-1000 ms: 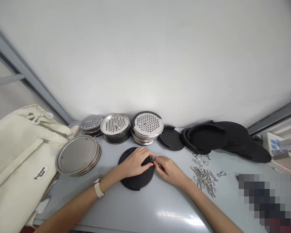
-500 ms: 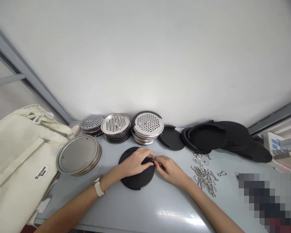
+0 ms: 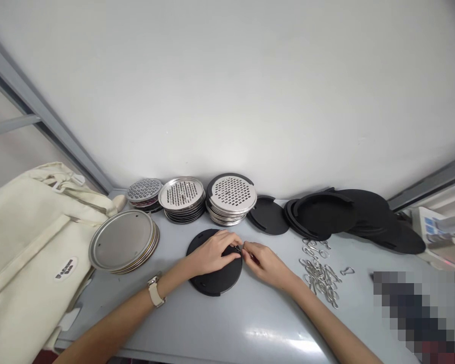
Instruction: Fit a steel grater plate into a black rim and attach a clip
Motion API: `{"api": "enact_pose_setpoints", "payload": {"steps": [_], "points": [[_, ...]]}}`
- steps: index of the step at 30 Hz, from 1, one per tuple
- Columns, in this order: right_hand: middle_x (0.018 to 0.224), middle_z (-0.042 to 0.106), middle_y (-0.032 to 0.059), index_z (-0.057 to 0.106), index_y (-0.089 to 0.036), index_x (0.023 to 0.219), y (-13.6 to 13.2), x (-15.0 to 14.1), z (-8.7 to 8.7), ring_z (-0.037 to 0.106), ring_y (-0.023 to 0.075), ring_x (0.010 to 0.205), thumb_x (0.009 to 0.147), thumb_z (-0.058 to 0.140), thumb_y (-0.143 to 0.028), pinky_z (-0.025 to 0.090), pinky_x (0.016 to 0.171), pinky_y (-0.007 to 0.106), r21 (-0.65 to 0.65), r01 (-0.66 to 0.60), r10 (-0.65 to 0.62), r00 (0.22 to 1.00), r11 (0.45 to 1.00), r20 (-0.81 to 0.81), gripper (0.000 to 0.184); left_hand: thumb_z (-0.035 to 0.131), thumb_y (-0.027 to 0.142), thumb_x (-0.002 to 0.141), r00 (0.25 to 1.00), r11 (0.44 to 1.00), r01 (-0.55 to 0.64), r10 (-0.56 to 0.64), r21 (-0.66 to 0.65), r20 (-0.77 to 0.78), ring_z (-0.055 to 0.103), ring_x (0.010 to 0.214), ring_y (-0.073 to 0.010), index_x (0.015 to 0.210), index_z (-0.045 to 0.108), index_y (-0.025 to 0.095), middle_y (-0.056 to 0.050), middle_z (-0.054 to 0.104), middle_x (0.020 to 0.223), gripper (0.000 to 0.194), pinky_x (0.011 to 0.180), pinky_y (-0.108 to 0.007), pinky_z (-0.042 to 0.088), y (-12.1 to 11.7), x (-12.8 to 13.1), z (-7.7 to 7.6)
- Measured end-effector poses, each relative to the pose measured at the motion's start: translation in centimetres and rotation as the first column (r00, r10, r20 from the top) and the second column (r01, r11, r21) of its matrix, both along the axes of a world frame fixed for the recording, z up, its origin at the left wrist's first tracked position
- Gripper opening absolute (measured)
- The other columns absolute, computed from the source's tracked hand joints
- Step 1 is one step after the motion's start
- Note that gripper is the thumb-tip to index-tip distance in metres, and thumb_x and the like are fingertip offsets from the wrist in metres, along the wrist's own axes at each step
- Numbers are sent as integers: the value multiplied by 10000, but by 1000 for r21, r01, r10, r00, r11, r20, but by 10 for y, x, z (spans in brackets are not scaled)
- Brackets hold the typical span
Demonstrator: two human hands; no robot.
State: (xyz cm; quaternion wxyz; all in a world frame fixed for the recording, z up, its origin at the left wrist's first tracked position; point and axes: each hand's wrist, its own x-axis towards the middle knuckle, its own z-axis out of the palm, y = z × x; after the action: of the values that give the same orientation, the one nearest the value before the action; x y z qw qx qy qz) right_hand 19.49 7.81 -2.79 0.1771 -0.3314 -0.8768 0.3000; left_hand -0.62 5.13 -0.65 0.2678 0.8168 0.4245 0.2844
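One black disc (image 3: pixel 220 278), flat on the grey table (image 3: pixel 197 328), in front of the stacks. One small metal clip (image 3: pixel 236 248), at the disc's far right edge, pinched in the fingers of the right hand (image 3: pixel 263 262). One left hand (image 3: pixel 211 254), laid over the disc, thumb and fingers curled near the clip; whether they grip it, cannot tell. To the right, loose metal clips (image 3: pixel 322 278), in a pile. Behind, three stacks of perforated discs (image 3: pixel 233 193). At left, plain metal discs (image 3: pixel 123 240), stacked beside a cream bag (image 3: pixel 34 242).

Before you, a plain pale wall (image 3: pixel 227 91) rises behind the grey bench (image 3: pixel 197 328), whose surface catches a bright glare.
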Motion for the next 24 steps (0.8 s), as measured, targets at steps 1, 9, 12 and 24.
{"api": "enact_pose_setpoints", "payload": {"steps": [1, 9, 12, 24], "points": [[640, 424, -30, 356, -209, 717, 0, 0, 0, 422, 124, 584, 933, 356, -223, 324, 567, 244, -6, -1, 1, 1000, 1000, 0, 217, 578, 180, 843, 1000, 1000, 1, -1, -2, 0, 547, 958, -166, 1003, 529, 195, -24, 597, 975, 168, 883, -304, 445, 0, 0, 0], [670, 450, -24, 374, -210, 753, 2, 2, 3, 442, 123, 592, 962, 314, -266, 337, 570, 242, -65, 22, -25, 999, 998, -44, 224, 551, 158, 857, 1000, 1000, 27, -27, -2, -3, 539, 955, -161, 1007, 521, 198, -21, 596, 965, 158, 867, -296, 445, -2, 0, 3], [678, 465, -17, 399, -207, 771, 1, 1, 2, 459, 131, 608, 964, 305, -261, 351, 588, 249, -35, 24, -26, 999, 999, -36, 221, 534, 152, 862, 999, 999, 42, -42, 12, -10, 529, 979, -169, 1007, 515, 196, -28, 591, 973, 152, 877, -304, 441, -2, 0, 4], [744, 565, 30, 509, -191, 877, -3, -4, -2, 532, 166, 692, 968, 302, -252, 388, 650, 278, 43, 17, -18, 999, 999, 27, 235, 563, 186, 845, 998, 996, 2, 4, 86, -64, 543, 931, -166, 961, 524, 186, -16, 608, 944, 123, 912, -322, 402, 1, 1, 2]]}}
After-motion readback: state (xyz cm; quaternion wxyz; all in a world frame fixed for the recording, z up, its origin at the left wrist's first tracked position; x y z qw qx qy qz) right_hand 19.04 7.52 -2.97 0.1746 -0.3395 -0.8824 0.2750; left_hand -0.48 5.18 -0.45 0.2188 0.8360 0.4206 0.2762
